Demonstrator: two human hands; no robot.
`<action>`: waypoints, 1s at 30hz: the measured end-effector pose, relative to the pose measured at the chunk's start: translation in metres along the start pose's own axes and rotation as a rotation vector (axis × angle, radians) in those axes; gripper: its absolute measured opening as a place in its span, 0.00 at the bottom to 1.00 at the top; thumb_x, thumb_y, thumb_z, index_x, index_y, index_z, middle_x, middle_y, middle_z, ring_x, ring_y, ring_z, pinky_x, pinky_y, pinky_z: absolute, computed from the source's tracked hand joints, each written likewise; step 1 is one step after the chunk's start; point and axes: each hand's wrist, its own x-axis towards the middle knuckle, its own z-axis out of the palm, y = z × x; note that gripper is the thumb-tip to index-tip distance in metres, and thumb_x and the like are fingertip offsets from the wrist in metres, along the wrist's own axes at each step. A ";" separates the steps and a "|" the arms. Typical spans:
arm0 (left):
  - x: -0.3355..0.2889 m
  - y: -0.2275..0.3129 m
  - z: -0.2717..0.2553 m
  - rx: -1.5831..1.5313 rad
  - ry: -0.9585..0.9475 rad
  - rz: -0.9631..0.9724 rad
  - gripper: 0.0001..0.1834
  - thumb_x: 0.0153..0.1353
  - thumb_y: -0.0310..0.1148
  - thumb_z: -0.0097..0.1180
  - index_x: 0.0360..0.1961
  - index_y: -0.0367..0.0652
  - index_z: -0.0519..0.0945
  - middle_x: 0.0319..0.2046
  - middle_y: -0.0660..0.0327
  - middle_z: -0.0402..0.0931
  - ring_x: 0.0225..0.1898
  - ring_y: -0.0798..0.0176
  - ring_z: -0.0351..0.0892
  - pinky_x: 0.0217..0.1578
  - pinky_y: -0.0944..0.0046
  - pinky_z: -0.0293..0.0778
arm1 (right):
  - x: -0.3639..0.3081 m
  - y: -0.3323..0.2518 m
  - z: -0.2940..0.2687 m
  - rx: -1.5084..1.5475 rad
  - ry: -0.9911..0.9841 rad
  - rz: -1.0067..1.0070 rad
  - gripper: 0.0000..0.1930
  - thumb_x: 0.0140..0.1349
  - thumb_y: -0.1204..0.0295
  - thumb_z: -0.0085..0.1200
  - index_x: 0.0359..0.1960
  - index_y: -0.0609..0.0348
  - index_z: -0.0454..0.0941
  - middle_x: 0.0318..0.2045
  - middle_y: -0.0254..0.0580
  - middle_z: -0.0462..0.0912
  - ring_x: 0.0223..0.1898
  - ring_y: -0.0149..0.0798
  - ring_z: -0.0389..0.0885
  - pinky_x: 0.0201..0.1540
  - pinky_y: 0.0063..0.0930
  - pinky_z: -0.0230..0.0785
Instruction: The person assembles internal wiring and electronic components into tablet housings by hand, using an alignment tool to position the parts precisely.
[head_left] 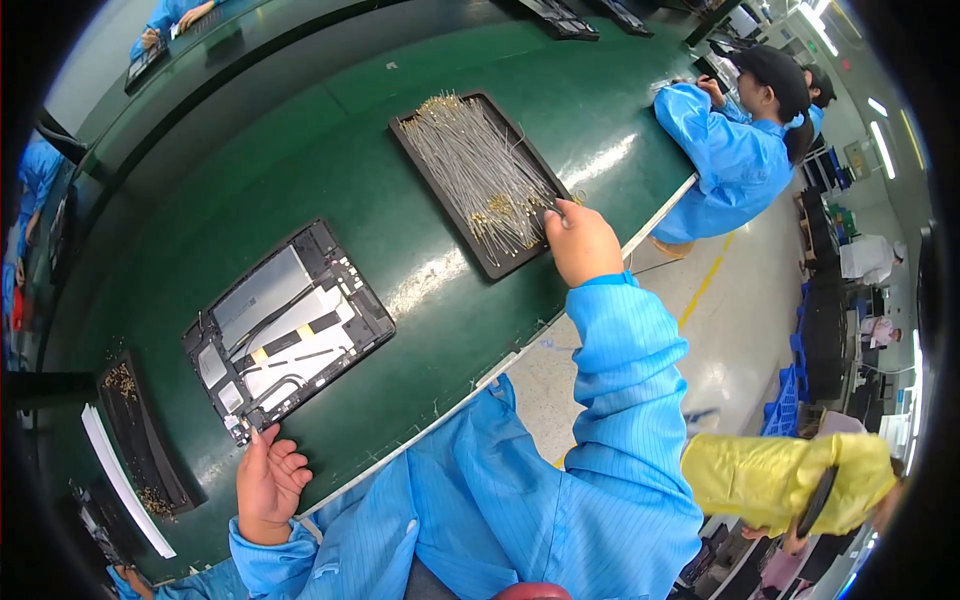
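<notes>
An opened tablet [290,330] lies on the green bench, its battery, black ribbon cables and boards exposed. My left hand [270,480] is at its near left corner, thumb and forefinger closed on the edge and the other fingers curled. Farther right, a black tray [498,270] holds a heap of thin grey cables [470,160] with small gold-coloured ends. My right hand [583,245] is over the tray's right side with its fingers closed. Something small and dark shows at the fingertips, against the cable ends; its kind is too hidden to tell.
The green bench [440,360] ends in a pale front edge against my body. At left stand a dark tray [150,440] with small gold-coloured bits and a white strip [125,480]. A co-worker in blue [725,150] sits at right; a person in yellow [780,480] is behind.
</notes>
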 end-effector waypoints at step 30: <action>-0.019 0.009 0.048 0.564 -0.076 0.280 0.17 0.56 0.34 0.44 0.44 0.34 0.66 0.34 0.58 0.69 0.32 0.68 0.69 0.34 0.70 0.69 | -0.016 -0.140 -0.004 0.721 0.092 -0.621 0.04 0.47 0.78 0.50 0.27 0.62 0.70 0.25 0.43 0.76 0.28 0.36 0.74 0.31 0.24 0.66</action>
